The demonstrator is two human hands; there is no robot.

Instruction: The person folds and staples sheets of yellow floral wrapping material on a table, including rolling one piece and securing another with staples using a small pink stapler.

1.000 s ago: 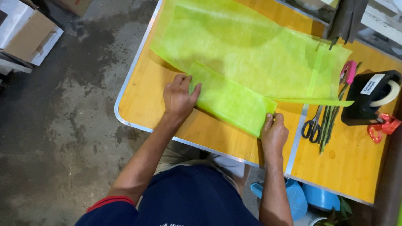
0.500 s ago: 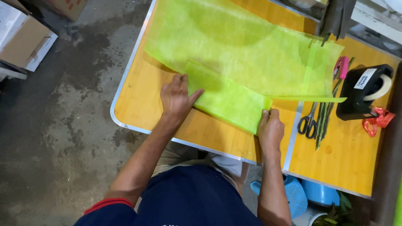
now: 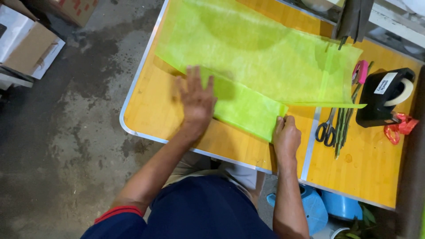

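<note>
Two hands work a lime-green mesh sheet [image 3: 261, 57] spread over the orange table [image 3: 354, 172], its near edge folded back into a strip. Left hand [image 3: 196, 99], fingers splayed flat and gripping nothing, presses the fold's left end, slightly blurred. Right hand [image 3: 286, 138] is curled at the fold's right corner, apparently pinching the sheet's edge. Right of the sheet lie a black tape dispenser [image 3: 384, 99], scissors [image 3: 326, 128] and a pink stapler [image 3: 360, 71].
</note>
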